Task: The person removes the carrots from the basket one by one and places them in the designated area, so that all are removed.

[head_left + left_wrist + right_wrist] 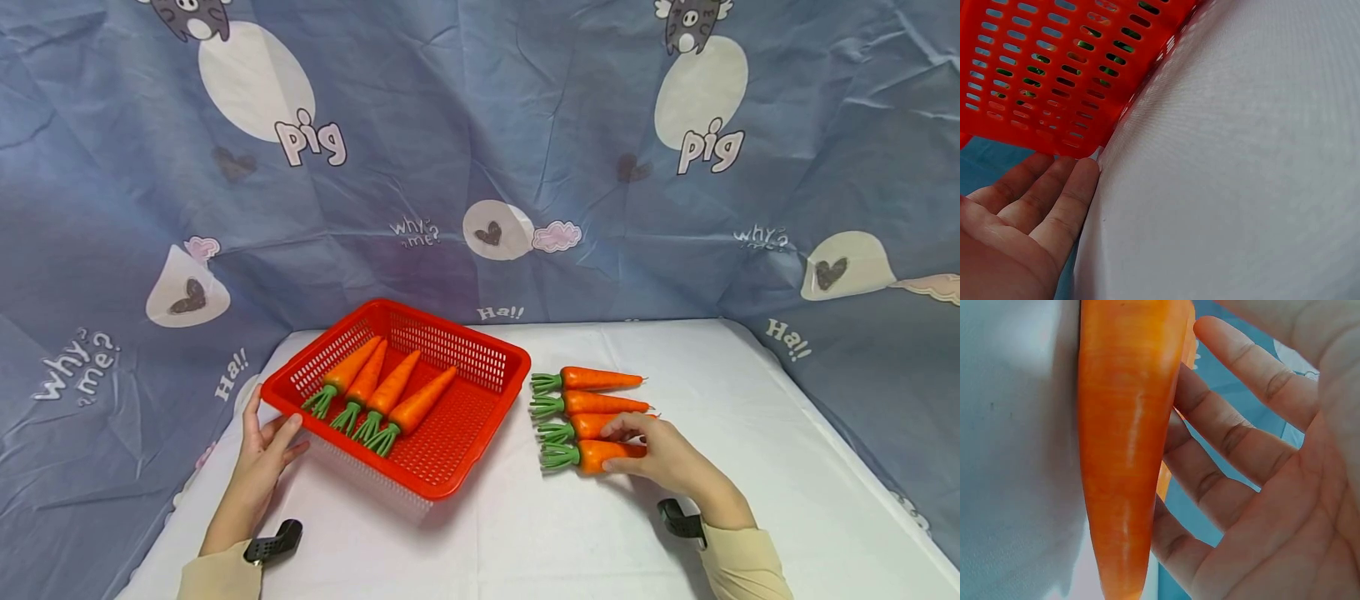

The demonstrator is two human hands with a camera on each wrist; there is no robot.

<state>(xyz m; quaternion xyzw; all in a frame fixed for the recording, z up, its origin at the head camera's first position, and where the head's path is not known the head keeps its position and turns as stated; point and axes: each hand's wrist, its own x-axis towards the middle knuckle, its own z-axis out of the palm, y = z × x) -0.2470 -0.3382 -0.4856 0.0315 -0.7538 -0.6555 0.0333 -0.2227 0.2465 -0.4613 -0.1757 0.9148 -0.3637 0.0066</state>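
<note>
A red plastic basket [480, 442] stands tilted to one side, several carrots [396, 383] with green tops lying in its left part. At its left corner, my left hand [262, 458] touches the basket with extended fingers; in the left wrist view the fingertips [1088, 169] meet its lower corner. Right of the basket, several more carrots [603, 379] lie in a row, tops pointing left. My right hand [660, 454] holds the nearest carrot [592, 457], thumb on the near side and fingers reaching behind it. In the right wrist view this carrot [1125, 437] partly hides the fingertips.
A white cloth [525, 542] covers the table. Blue printed fabric [390, 167] hangs behind it and at both sides. Black wrist devices [277, 542] sit on both forearms.
</note>
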